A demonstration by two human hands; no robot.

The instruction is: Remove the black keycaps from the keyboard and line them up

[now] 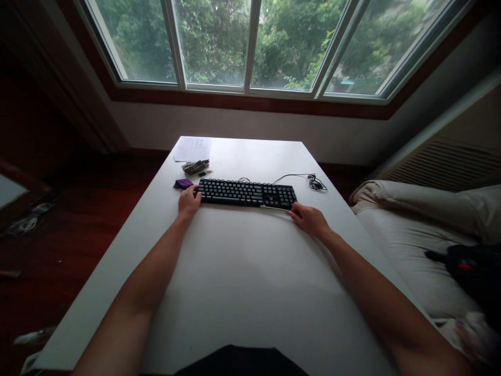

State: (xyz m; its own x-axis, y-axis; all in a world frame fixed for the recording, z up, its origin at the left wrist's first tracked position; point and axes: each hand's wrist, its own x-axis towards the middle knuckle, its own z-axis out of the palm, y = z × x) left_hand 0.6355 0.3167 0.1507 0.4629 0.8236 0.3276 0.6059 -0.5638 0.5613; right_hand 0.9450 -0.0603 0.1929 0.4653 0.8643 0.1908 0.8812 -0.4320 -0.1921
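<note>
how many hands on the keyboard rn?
2. The left hand is at the left end of the keyboard; the right hand is at its front right corner. Both are fully visible.

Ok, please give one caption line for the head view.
Left hand and right hand touch the ends of a black keyboard on a white table.

- Daylight enters through the wide white-framed window [250, 47] ahead; the green trees outside look bright and washed out.
- The white rectangular table top [242, 261] catches it, palest at its far end.
- The black keyboard [246, 193] stays sharp, though its keys are dim.
- The dark wooden floor [78, 219] at left is nearly black.
- Straight lines bow towards the edges.
</note>
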